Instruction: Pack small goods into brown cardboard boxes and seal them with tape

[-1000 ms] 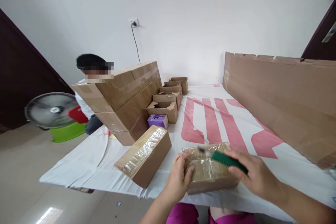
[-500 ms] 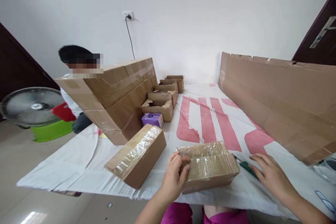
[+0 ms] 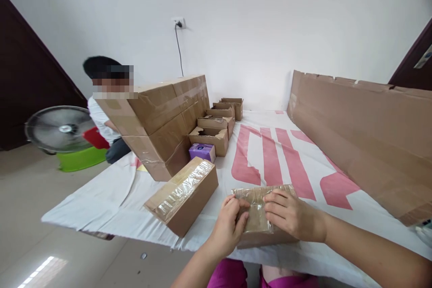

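Observation:
A small taped cardboard box point(image 3: 253, 237) sits at the front edge of the cloth-covered table, before me. My left hand point(image 3: 232, 220) grips its left end, fingers curled over the top flap and thumb near the seam. On the right part of the top, my right hand point(image 3: 286, 213) has its fingers bent over the flap, close to the shiny clear tape point(image 3: 258, 204). The fingertips of both hands are near each other across the seam. Left of them lies a second, longer taped box point(image 3: 192, 202).
Stacked cartons point(image 3: 162, 121) form a wall at left, beside a row of open boxes point(image 3: 212, 139) and a purple box point(image 3: 204, 152). A large cardboard sheet point(image 3: 357, 139) stands at right. Behind the cartons is a person point(image 3: 104, 112) near a fan point(image 3: 62, 128).
My right hand has moved left from beside a green-handled tool onto the box top; the tool no longer shows. The raised flap now lies lower. My left hand stays at the left end.

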`<state>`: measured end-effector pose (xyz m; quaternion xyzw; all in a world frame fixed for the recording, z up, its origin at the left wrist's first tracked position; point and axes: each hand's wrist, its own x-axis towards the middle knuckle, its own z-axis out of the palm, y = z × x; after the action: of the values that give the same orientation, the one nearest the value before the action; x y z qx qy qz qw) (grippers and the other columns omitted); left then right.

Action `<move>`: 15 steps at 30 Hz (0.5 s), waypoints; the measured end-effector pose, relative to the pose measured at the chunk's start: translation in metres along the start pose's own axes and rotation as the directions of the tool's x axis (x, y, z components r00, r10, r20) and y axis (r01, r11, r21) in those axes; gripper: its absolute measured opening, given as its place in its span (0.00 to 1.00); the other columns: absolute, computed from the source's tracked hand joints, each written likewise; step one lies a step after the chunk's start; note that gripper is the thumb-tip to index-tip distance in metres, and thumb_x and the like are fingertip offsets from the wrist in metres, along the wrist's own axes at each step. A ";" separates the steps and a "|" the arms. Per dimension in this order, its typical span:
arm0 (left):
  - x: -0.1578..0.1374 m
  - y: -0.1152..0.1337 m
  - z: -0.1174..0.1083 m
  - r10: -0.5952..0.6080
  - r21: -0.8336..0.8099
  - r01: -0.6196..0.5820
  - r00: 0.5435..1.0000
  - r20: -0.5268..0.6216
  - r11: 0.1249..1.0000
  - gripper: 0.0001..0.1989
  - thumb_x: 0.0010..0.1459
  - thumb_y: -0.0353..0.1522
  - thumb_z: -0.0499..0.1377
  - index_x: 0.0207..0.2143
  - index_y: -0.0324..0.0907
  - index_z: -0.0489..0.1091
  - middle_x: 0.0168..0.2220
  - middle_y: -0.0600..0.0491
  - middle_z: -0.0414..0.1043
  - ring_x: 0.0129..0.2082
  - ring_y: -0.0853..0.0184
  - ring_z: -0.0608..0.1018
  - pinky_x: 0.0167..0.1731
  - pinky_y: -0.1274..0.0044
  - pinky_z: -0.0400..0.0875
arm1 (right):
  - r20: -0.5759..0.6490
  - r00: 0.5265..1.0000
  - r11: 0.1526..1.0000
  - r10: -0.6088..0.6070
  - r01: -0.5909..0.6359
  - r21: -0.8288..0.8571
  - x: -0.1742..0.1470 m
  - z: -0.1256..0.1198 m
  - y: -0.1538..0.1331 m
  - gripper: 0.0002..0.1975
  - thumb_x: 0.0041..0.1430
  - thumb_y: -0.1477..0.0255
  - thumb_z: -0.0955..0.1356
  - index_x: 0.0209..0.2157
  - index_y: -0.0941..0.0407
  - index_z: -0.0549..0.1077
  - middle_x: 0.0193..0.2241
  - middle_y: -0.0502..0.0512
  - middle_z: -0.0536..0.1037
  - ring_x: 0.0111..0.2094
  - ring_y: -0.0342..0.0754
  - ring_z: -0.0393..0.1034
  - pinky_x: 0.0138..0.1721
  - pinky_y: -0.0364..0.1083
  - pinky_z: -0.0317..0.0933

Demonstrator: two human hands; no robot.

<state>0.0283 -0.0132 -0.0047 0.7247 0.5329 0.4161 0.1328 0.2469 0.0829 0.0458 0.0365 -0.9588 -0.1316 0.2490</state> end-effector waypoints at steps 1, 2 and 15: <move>0.000 -0.001 0.000 0.006 0.003 -0.006 1.000 -0.001 1.000 0.07 0.62 0.28 0.51 0.41 0.45 0.66 0.34 0.54 0.73 0.39 0.63 0.77 0.58 0.57 0.59 | 0.023 1.000 1.000 0.000 0.000 -0.002 0.001 0.001 0.000 0.12 0.62 0.82 0.59 0.36 0.60 0.73 0.36 0.57 0.77 0.44 0.51 0.68 0.49 0.53 0.62; 0.000 -0.001 0.001 0.010 0.007 -0.010 1.000 -0.003 1.000 0.08 0.62 0.28 0.51 0.42 0.45 0.65 0.34 0.54 0.73 0.39 0.63 0.77 0.58 0.57 0.59 | 0.048 0.999 1.000 0.004 -0.004 0.000 0.003 0.001 0.000 0.12 0.61 0.83 0.59 0.35 0.61 0.73 0.36 0.57 0.77 0.42 0.51 0.68 0.47 0.52 0.63; 0.001 -0.001 0.002 0.019 0.037 -0.018 1.000 -0.016 0.999 0.09 0.61 0.27 0.51 0.43 0.45 0.64 0.36 0.51 0.74 0.42 0.60 0.77 0.56 0.57 0.62 | 0.259 0.963 0.990 0.080 -0.107 0.093 0.023 0.012 0.011 0.10 0.61 0.78 0.59 0.33 0.58 0.70 0.29 0.57 0.74 0.29 0.48 0.66 0.30 0.47 0.58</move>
<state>0.0292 -0.0110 -0.0065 0.7286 0.5347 0.4133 0.1112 0.2208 0.0927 0.0499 -0.0129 -0.9891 -0.0720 0.1275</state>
